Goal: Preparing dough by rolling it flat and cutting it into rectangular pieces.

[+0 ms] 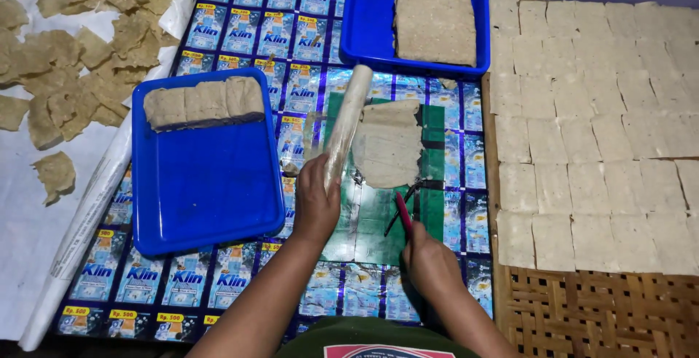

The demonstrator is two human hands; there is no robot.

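Head view: flattened dough sheet (388, 145) lies on the green board (434, 205) at mat centre, just beyond my hands. My left hand (314, 201) grips a plastic-wrapped rolling pin (347, 120), tilted, its far end touching the sheet's left edge. My right hand (429, 260) is clenched on a red-handled knife (403, 214), near the sheet's lower edge. Blue tray (207, 191) with dough blocks (203, 101) sits left, second blue tray (371, 27) with a slab (435, 20) behind, cut squares (593, 125) on the woven rack (604, 311) right.
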